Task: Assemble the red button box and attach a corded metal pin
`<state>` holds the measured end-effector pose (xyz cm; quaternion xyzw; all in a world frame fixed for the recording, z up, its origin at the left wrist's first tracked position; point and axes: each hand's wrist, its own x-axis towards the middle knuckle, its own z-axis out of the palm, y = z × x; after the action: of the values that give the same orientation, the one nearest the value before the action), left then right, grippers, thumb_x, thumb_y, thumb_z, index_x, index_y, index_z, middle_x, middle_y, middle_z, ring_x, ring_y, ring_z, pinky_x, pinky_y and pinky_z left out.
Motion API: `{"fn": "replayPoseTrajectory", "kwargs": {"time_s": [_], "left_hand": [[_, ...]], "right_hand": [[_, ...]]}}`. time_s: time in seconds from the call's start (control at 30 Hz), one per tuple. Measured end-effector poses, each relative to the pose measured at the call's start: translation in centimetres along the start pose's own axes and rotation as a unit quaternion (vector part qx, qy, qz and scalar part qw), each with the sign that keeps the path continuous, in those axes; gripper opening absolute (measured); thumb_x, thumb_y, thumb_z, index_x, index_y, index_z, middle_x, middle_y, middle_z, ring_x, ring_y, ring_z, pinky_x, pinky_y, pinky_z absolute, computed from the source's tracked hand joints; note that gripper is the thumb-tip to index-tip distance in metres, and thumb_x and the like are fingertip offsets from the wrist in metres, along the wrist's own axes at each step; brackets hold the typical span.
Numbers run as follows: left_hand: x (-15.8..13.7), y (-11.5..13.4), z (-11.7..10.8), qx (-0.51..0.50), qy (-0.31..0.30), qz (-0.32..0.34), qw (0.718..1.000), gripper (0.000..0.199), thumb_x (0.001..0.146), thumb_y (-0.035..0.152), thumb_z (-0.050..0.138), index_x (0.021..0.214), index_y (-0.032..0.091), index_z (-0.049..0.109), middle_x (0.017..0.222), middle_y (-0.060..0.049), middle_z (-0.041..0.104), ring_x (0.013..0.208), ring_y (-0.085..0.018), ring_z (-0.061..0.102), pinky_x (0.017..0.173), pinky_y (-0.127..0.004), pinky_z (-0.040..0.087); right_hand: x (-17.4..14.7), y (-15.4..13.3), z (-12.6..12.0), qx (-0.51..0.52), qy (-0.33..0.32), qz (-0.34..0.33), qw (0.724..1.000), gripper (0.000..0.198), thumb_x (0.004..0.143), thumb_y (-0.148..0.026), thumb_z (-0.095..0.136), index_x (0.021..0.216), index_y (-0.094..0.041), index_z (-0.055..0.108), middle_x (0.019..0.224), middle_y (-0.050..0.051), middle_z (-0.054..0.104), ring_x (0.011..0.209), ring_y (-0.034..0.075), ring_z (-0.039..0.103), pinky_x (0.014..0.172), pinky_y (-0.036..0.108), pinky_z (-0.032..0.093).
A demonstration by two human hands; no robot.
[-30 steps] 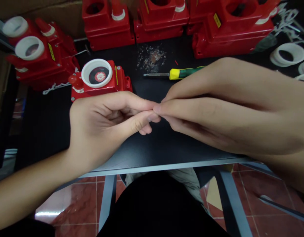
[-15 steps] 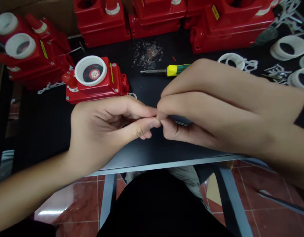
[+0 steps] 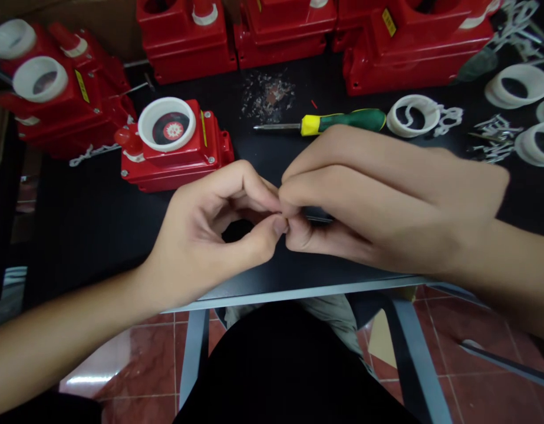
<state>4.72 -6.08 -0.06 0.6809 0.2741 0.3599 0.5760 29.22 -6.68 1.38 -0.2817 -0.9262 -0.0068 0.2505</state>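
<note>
Thumb and forefinger of my left hand (image 3: 218,229) are pinched together, their tips touching the fingertips of my right hand (image 3: 378,194). The right fingers are curled into a pinch too. Whatever lies between the tips is too small or hidden to make out. Below the right forefinger a thin pale line shows, which I cannot identify. Just beyond the left hand sits a red box (image 3: 165,168) with a white ring (image 3: 147,121) on top and a red knob at its left. A screwdriver (image 3: 351,121) with a green and yellow handle lies behind the right hand.
Several larger red housings (image 3: 399,62) line the back, with more red boxes (image 3: 83,126) at the left. White rings (image 3: 517,85), a pile of screws (image 3: 497,132) and white cords (image 3: 519,23) lie at the right. Small shavings (image 3: 269,97) are scattered mid-table. The table's front edge (image 3: 298,292) is near me.
My left hand has shifted right and its thumb and forefinger are bent more. The right hand has dropped slightly, uncovering the screwdriver's handle. The fingertips still meet.
</note>
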Motion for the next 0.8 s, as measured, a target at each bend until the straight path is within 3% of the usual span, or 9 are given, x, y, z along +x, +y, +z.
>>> {"fn": "replayPoseTrajectory", "kwargs": {"time_s": [0.13, 0.33, 0.53, 0.67, 0.8], "left_hand": [[0.2, -0.04, -0.37, -0.011, 0.0, -0.021, 1.0, 0.018, 0.094, -0.001, 0.083, 0.095, 0.015, 0.074, 0.093, 0.001, 0.084, 0.088, -0.007, 0.08, 0.083, -0.013, 0.063], [0.33, 0.3, -0.42, -0.011, -0.005, -0.029, 1.0, 0.021, 0.09, -0.006, 0.074, 0.09, 0.015, 0.072, 0.085, 0.003, 0.079, 0.089, -0.009, 0.081, 0.081, -0.013, 0.064], [0.61, 0.19, -0.35, -0.065, 0.002, -0.063, 0.996, 0.014, 0.095, 0.002, 0.085, 0.094, 0.014, 0.079, 0.089, 0.001, 0.083, 0.085, -0.007, 0.081, 0.083, -0.013, 0.065], [0.64, -0.01, -0.31, -0.116, 0.0, -0.086, 0.989, 0.016, 0.092, 0.003, 0.092, 0.094, 0.013, 0.08, 0.089, 0.001, 0.083, 0.086, -0.008, 0.081, 0.083, -0.013, 0.064], [0.57, -0.09, -0.37, -0.1, -0.004, -0.085, 0.991, 0.022, 0.087, -0.003, 0.092, 0.091, 0.013, 0.076, 0.088, 0.002, 0.08, 0.082, -0.006, 0.078, 0.08, -0.01, 0.063]], "right_hand": [[0.15, 0.19, 0.06, 0.008, 0.004, 0.017, 1.0, 0.015, 0.105, -0.025, 0.061, 0.117, -0.02, 0.068, 0.119, 0.004, 0.079, 0.095, 0.01, 0.072, 0.071, 0.023, 0.05], [0.55, -0.39, 0.02, 0.008, 0.015, 0.021, 1.0, 0.014, 0.102, -0.024, 0.061, 0.109, -0.019, 0.073, 0.109, 0.001, 0.08, 0.09, 0.01, 0.071, 0.067, 0.024, 0.048], [0.5, -0.39, -0.36, -0.007, 0.016, 0.056, 0.998, 0.011, 0.105, -0.028, 0.064, 0.107, -0.024, 0.074, 0.108, -0.002, 0.081, 0.09, 0.009, 0.072, 0.07, 0.022, 0.049], [0.48, -0.38, -0.27, 0.009, 0.017, 0.058, 0.998, 0.012, 0.103, -0.025, 0.063, 0.105, -0.024, 0.075, 0.107, -0.001, 0.081, 0.09, 0.01, 0.072, 0.071, 0.024, 0.049], [0.48, -0.23, 0.24, 0.027, 0.025, 0.025, 0.999, 0.013, 0.101, -0.021, 0.061, 0.106, -0.022, 0.073, 0.107, 0.001, 0.079, 0.09, 0.009, 0.07, 0.077, 0.023, 0.052]]}}
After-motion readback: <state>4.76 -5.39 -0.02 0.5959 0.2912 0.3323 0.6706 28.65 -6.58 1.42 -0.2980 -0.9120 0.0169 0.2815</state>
